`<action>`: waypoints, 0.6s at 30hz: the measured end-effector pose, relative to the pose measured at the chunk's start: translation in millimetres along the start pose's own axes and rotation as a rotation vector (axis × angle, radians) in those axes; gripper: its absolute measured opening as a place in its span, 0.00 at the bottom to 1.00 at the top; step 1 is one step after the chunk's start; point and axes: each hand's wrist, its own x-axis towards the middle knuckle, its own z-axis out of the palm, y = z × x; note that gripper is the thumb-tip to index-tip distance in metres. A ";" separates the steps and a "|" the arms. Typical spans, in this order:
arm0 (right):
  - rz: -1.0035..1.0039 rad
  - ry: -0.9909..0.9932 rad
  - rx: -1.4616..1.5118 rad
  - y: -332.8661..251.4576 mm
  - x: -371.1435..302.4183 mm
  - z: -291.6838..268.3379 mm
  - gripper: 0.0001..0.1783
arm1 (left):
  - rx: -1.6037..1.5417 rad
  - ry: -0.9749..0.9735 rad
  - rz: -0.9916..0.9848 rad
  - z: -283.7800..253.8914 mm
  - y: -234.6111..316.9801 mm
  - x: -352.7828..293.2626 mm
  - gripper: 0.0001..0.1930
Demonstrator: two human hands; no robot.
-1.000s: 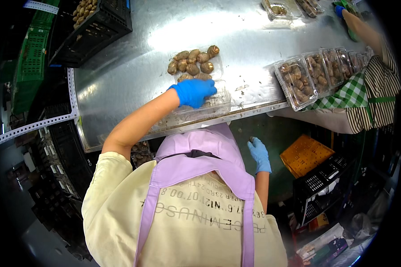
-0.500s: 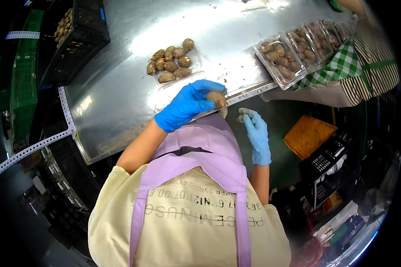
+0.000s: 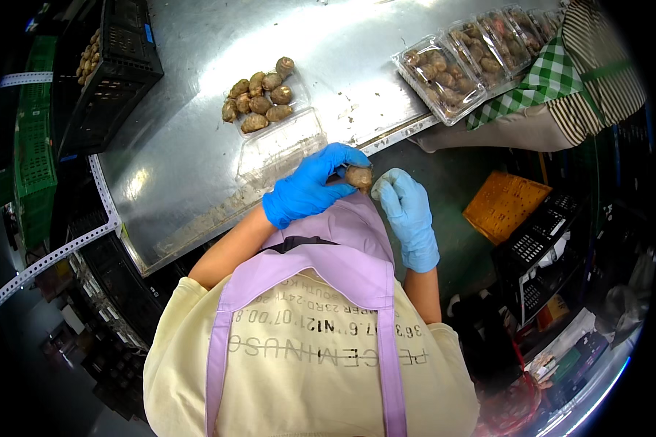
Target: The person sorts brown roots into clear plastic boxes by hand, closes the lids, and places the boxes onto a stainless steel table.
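Observation:
My left hand (image 3: 307,186), in a blue glove, grips a small brown taro (image 3: 358,177) between thumb and fingers, in front of the table edge. Close to the taro's right side is my right hand (image 3: 410,224), in a lighter blue glove. Its fingers are bent together around a pale greyish patch, perhaps a cloth or soiled fingertips; I cannot tell which. Beyond my left hand, several taros (image 3: 259,103) lie grouped in a clear plastic clamshell (image 3: 280,146), its lid folded open toward me on the metal table.
Filled, closed clamshells (image 3: 444,80) stand in a row at the table's right, by a person in a green checked apron (image 3: 561,73). A black crate (image 3: 127,58) with more taros is at the left. An orange crate (image 3: 506,207) and a black crate (image 3: 543,251) sit at lower right.
My right hand has come closer to the taro and now nearly meets it. The taro has dropped slightly toward me in my left hand. The whole view has shifted a little.

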 end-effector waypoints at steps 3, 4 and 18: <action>-0.063 -0.001 -0.183 2.6 -2.3 4.0 0.08 | 0.150 0.024 0.166 4.0 -5.0 0.7 0.20; -0.083 0.006 -0.229 3.4 -3.2 5.4 0.09 | 0.199 0.039 0.227 5.3 -5.3 1.1 0.19; -0.081 0.001 -0.380 5.4 -12.7 19.9 0.10 | 0.366 0.047 0.257 10.0 -7.8 -9.8 0.18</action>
